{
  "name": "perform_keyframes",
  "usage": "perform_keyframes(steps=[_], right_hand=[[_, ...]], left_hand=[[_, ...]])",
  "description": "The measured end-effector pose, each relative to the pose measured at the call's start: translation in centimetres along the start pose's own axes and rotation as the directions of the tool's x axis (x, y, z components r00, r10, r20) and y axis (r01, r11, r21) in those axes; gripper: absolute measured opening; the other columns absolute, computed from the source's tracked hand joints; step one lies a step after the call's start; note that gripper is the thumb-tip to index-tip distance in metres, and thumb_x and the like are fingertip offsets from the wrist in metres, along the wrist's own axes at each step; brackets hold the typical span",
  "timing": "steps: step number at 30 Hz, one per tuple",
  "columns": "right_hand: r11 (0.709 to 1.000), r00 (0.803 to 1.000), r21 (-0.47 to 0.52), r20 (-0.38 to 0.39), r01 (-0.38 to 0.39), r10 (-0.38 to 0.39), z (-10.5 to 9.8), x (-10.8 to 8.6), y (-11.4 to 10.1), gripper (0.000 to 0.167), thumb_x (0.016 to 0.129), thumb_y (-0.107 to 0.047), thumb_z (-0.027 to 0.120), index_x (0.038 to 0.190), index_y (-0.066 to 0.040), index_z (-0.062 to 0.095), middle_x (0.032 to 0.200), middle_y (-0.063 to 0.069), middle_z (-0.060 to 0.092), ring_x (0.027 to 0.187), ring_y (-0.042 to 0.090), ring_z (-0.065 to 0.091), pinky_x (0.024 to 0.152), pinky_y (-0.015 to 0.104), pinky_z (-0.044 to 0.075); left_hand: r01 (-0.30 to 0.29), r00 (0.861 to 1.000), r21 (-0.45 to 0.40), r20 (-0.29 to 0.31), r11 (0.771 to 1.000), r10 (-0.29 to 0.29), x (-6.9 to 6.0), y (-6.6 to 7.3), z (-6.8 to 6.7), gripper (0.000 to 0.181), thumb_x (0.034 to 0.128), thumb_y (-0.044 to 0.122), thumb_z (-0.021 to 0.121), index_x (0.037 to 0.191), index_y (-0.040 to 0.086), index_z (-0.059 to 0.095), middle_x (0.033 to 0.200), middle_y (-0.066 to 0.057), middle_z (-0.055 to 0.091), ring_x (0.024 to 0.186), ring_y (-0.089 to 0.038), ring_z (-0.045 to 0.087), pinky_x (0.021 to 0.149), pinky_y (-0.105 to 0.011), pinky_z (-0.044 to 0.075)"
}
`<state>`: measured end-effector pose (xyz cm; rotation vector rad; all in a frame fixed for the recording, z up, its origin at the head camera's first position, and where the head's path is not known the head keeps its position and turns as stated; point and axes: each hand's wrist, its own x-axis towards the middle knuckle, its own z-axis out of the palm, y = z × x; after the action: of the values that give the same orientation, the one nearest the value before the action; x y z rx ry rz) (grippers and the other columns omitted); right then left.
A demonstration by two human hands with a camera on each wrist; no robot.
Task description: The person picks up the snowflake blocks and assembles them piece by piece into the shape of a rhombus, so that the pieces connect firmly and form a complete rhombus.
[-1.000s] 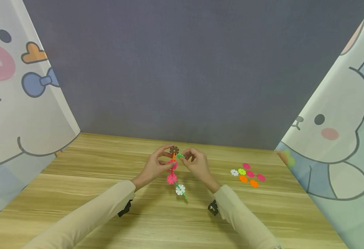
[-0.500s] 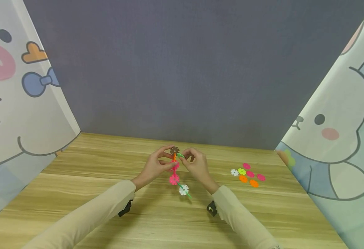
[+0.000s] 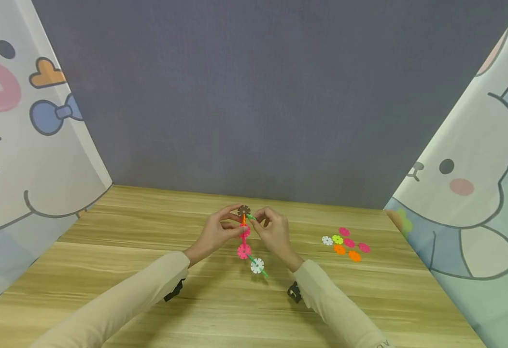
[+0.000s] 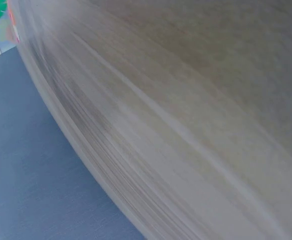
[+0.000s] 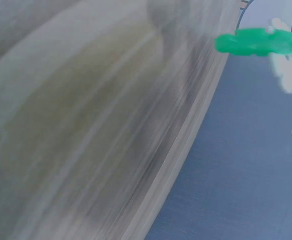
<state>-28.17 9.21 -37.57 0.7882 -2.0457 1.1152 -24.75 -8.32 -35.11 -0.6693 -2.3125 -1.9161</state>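
A chain of slotted plastic snowflake discs hangs between my hands in the head view. It runs from a brown disc (image 3: 244, 211) through an orange disc (image 3: 244, 220) and pink discs (image 3: 244, 251) to a white disc (image 3: 257, 266) with a green disc (image 3: 264, 273) at its lower end. My left hand (image 3: 219, 227) grips the upper part, thumb at a pink disc and a finger at the brown one. Between thumb and finger, my right hand (image 3: 275, 231) pinches another green disc (image 3: 251, 217) at the brown disc's edge. Whether their slots interlock, I cannot tell.
Several loose discs lie on the wooden table (image 3: 149, 217) to the right, among them a yellow disc (image 3: 337, 239) and an orange disc (image 3: 354, 256). A grey panel (image 3: 254, 106) stands behind. Sleeves fill most of both wrist views.
The chain has shifted slightly to the right, its lower end most. The green disc in my right hand has tilted and come up against the brown disc.
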Motion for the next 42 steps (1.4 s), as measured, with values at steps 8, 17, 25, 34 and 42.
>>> perform_keyframes(steps=[8,17,25,34,42], right_hand=[[0.999,0.998,0.016,-0.041,0.042,-0.042,0.3,-0.2,0.2,0.013,0.072,0.0,0.074,0.075,-0.002,0.062,0.07,0.008,0.066,0.058,0.014,0.059,0.051,0.021,0.047],[1.0,0.999,0.007,-0.02,0.028,-0.028,0.2,-0.1,0.3,0.013,0.072,-0.001,0.074,0.076,-0.003,0.061,0.071,0.007,0.065,0.06,0.014,0.059,0.052,0.021,0.046],[0.999,0.998,0.047,0.059,-0.007,0.004,0.0,0.0,0.6,0.013,0.075,-0.008,0.074,0.078,-0.006,0.062,0.074,0.005,0.065,0.065,0.014,0.059,0.052,0.022,0.046],[0.994,0.994,0.11,0.111,-0.029,0.016,-0.2,0.0,0.7,0.011,0.076,-0.01,0.073,0.081,-0.006,0.064,0.08,0.006,0.067,0.071,0.02,0.061,0.053,0.033,0.048],[0.991,0.987,0.11,0.146,-0.081,0.065,-1.0,-0.1,1.2,0.014,0.076,-0.008,0.072,0.088,-0.003,0.065,0.085,0.009,0.066,0.075,0.022,0.062,0.056,0.039,0.049]], left_hand=[[-0.02,1.0,-0.016,0.015,1.0,0.021,-0.1,-0.5,0.2,0.062,0.0807,0.003,0.067,0.136,0.001,0.039,0.109,-0.032,0.057,0.09,-0.039,0.064,0.071,-0.026,0.055],[-0.017,1.0,0.005,-0.004,1.0,0.017,-0.1,-0.3,0.3,0.061,0.08,0.002,0.067,0.135,0.001,0.04,0.109,-0.032,0.057,0.091,-0.038,0.064,0.07,-0.026,0.055],[0.01,1.0,-0.031,-0.029,0.999,-0.011,-0.2,-0.2,0.4,0.056,0.0826,0.004,0.065,0.133,0.005,0.041,0.11,-0.031,0.057,0.093,-0.039,0.062,0.07,-0.025,0.054],[-0.016,0.999,0.011,-0.039,1.0,0.017,-0.2,-0.4,0.1,0.055,0.0843,0.008,0.064,0.135,0.01,0.042,0.109,-0.027,0.06,0.092,-0.036,0.063,0.072,-0.027,0.054],[-0.001,0.997,0.005,-0.081,1.0,0.001,-0.3,-0.3,-0.2,0.052,0.0829,0.008,0.066,0.131,0.009,0.046,0.106,-0.027,0.061,0.092,-0.038,0.063,0.072,-0.028,0.054]])
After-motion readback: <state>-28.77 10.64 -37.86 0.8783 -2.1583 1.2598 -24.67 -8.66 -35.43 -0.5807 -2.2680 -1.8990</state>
